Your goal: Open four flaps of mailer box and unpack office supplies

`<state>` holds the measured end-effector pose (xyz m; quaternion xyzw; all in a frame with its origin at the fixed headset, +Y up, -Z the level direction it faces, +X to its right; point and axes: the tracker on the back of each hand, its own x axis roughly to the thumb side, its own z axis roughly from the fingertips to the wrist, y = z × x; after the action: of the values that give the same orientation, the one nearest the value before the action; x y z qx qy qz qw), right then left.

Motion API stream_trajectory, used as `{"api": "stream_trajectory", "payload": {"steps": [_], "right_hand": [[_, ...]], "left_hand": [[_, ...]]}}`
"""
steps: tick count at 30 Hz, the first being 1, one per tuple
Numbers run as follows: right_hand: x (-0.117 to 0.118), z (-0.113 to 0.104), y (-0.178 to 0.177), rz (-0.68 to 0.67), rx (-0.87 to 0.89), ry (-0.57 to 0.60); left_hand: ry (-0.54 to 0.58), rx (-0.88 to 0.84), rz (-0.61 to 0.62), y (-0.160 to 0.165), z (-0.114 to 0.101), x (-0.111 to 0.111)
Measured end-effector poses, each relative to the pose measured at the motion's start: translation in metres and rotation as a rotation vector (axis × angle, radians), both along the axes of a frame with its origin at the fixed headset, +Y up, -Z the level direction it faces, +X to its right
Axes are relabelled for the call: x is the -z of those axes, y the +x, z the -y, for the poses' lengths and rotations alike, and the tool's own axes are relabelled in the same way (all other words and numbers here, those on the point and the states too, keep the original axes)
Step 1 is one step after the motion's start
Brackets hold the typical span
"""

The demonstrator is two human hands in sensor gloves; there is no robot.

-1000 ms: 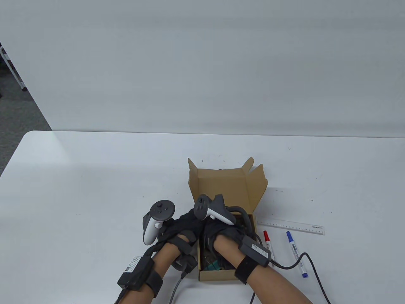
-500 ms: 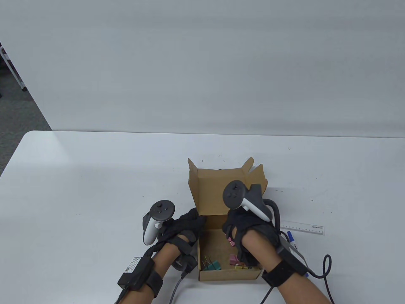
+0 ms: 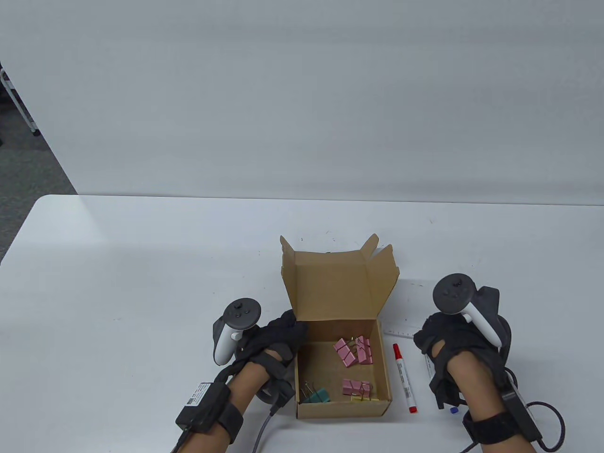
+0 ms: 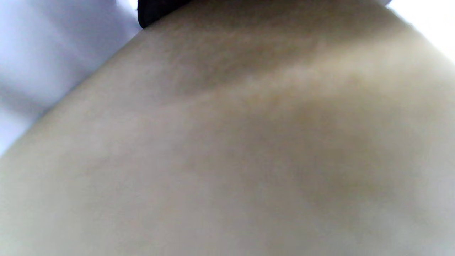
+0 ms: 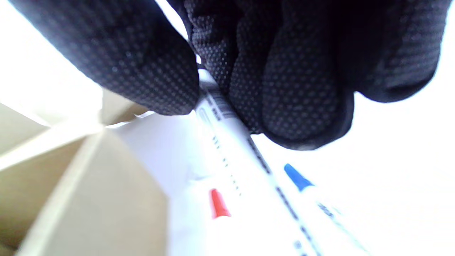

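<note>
The brown mailer box [image 3: 342, 409] stands open at the table's near middle, lid flaps up at the back. Inside lie pink binder clips [image 3: 351, 351], a green one [image 3: 317, 395] and a yellow one [image 3: 363, 398]. My left hand [image 3: 278, 335] grips the box's left wall; the left wrist view is filled by blurred cardboard [image 4: 227, 142]. My right hand [image 3: 432, 344] is low over the table right of the box. Its thumb and fingers [image 5: 284, 89] pinch a white marker [image 5: 227, 121] with a barcode.
A red-capped marker [image 3: 403, 377] lies just right of the box, also in the right wrist view [image 5: 218, 202]. A blue-capped marker [image 5: 296, 177] lies under my right hand, its tail showing [image 3: 454, 410]. A clear ruler [image 3: 401, 331] lies behind the hand.
My right hand lifted out of the box and moved right, down to the table beside the markers. The box's inside with the binder clips is now uncovered. My left hand has not moved.
</note>
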<state>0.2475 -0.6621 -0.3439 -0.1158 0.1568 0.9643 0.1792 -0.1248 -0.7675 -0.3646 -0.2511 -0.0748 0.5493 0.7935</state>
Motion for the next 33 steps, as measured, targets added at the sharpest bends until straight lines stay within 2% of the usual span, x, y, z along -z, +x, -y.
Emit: {"api": "stream_trajectory", "payload": {"steps": [6,17,33], "right_hand": [[-0.003,0.030,0.028,0.072,-0.044,-0.048],[0.002,0.060,0.047,0.133,-0.146,-0.129],[0.014,0.085,0.066,0.224,-0.405,-0.169]], "left_hand": [[0.000,0.000,-0.001,0.000,0.000,0.000],[0.000,0.000,-0.002,0.000,0.000,0.000],[0.000,0.000,-0.002,0.000,0.000,0.000]]}}
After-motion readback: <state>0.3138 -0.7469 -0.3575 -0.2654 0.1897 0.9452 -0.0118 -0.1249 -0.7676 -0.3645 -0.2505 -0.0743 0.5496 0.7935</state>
